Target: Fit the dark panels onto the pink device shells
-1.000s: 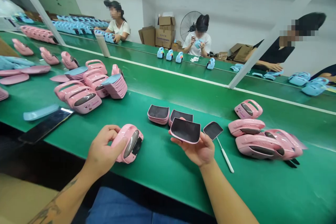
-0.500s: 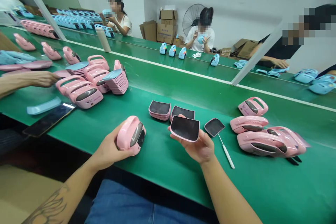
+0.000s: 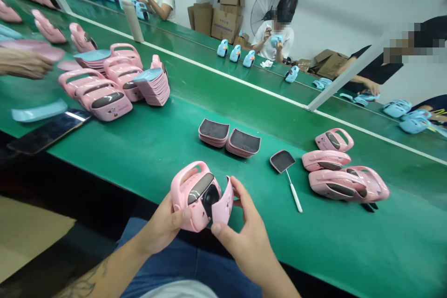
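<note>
In my left hand [image 3: 167,223] is a pink plastic housing [image 3: 190,195] with a carry handle and a dark window; a round black part, like a speaker, shows in its open front. My right hand [image 3: 246,228] grips a curved pink cover panel [image 3: 223,205] by its edges, its printed face turned outward. The panel stands at the housing's front, tilted, with a gap along its upper part. Whether its lower edge touches the housing I cannot tell. Beyond my hands lie two stacks of dark-backed panels, a left stack [image 3: 213,132] and a right stack [image 3: 243,143].
A single panel [image 3: 282,161] and a white-handled screwdriver [image 3: 296,198] lie to the right, near several pink housings [image 3: 335,184]. At left are more pink housings [image 3: 108,100], a panel stack [image 3: 155,88], a phone [image 3: 50,131] and a co-worker's hand [image 3: 26,63]. Other people sit across the green bench [image 3: 139,149].
My right hand has brought the panel left to the housing and turned its printed face outward. My left hand has moved the housing slightly right. The co-worker's hand at left has moved left.
</note>
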Demonstrator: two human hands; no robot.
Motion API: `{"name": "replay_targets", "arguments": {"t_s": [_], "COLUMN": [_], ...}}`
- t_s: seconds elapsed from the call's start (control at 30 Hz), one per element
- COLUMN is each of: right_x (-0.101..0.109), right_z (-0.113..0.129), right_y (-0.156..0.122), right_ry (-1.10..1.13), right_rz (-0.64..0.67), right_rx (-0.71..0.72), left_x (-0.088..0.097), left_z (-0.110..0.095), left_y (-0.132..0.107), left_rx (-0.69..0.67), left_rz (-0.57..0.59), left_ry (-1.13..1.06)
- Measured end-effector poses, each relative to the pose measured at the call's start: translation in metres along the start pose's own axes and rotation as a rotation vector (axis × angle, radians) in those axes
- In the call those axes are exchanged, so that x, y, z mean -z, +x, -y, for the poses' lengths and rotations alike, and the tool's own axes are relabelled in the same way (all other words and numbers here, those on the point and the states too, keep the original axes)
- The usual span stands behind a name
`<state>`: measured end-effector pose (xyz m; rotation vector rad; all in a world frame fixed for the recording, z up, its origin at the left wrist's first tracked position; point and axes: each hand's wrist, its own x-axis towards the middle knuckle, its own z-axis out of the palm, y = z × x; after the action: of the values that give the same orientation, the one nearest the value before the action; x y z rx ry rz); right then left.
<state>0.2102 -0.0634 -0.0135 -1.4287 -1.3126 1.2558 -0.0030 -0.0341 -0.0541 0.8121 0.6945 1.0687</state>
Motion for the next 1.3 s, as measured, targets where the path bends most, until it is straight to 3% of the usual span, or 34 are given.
{"name": "replay_targets", "arguments": {"t_s": [0.17, 0.43, 1.0, 1.3], "right_x": [-0.002, -0.006, -0.012, -0.012], "right_z": [-0.008, -0.008, -0.009, -0.011], "right_y": [-0.015, -0.026, -0.029, -0.031], "right_ry": [-0.052, -0.101, -0.256, -0.302], "right_rz": [-0.062, -0.059, -0.067, -0.05], "right_rx": [-0.018, 0.049, 0.118, 0.053], "left_x": [-0.008, -0.016, -0.025, -0.031], "left_z": [-0.003, -0.006, -0.011, -0.015], "left_y": [-0.004, -0.01, -0.013, -0.015], "left_rx": [0.014, 0.079, 0.075, 0.132], "left_rz": [0.11, 0.172, 0.176, 0.156], "left_ry": [0.008, -0.011, -0.065, -0.05]}}
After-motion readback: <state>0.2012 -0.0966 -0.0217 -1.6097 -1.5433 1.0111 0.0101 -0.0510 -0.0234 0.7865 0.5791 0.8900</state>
